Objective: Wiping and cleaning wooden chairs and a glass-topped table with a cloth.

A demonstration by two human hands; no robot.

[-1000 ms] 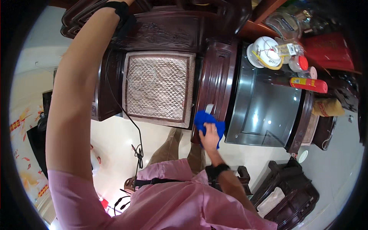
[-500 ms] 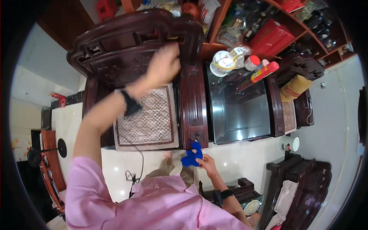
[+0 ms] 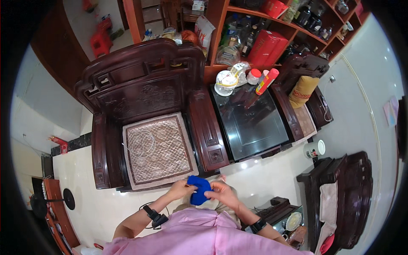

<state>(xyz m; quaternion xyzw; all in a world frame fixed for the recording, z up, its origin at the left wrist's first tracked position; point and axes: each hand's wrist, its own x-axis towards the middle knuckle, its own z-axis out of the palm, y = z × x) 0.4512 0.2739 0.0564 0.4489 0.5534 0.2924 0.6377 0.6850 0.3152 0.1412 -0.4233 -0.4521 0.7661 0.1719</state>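
Note:
A bright blue cloth (image 3: 198, 196) is held in front of my body between both hands. My left hand (image 3: 178, 190) grips its left side, the fingers closed at the edge. On the other side my right hand (image 3: 223, 194) pinches the cloth between thumb and fingers. Just beyond my hands stands a dark carved wooden armchair (image 3: 142, 91). Its seat carries a quilted beige cushion (image 3: 165, 157), on which a coiled white cable (image 3: 141, 143) lies.
Right of the armchair is a dark glass-topped side table (image 3: 255, 127) bearing a white container (image 3: 225, 82), a red-lidded jar (image 3: 253, 76) and a red can (image 3: 267, 81). Behind it rise wooden shelves with bottles. Another wooden seat (image 3: 346, 199) stands at the lower right.
My left arm has drawn back from the armchair to the blue cloth, which it now holds too. The cloth and my right hand have shifted slightly left and down. The view has turned somewhat.

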